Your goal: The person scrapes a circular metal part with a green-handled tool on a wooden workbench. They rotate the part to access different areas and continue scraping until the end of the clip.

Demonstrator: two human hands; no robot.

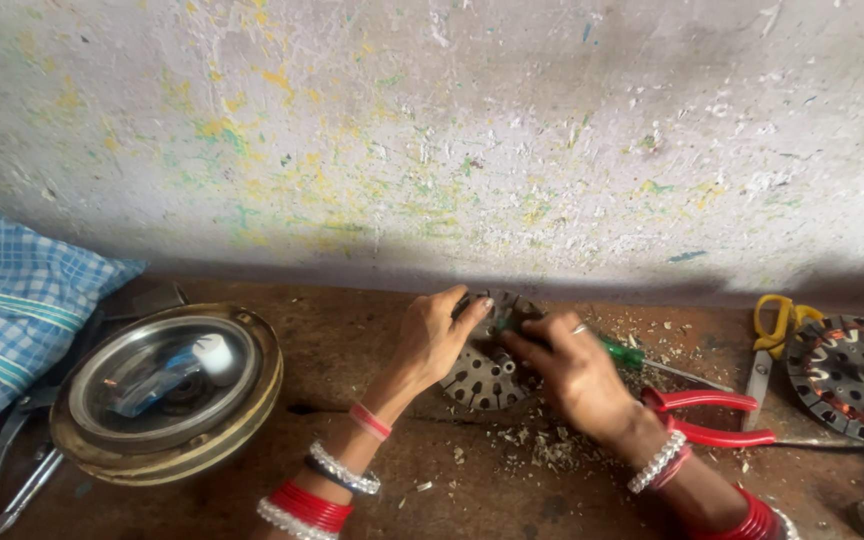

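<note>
You see two slotted stator cores point(487, 365) point(852, 375), one round metal cover point(167, 390), one red-handled pliers point(712, 415), one yellow-handled scissors point(777, 335), and one green-handled screwdriver point(632, 355).

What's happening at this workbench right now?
A person steadies a round slotted motor stator core on the wooden bench with the left hand. The right hand presses a green-handled screwdriver against it. Scraps litter the bench below the core. Red-handled pliers lie just right; yellow-handled scissors and a wound stator sit further right. A round metal cover rests at left.
</note>
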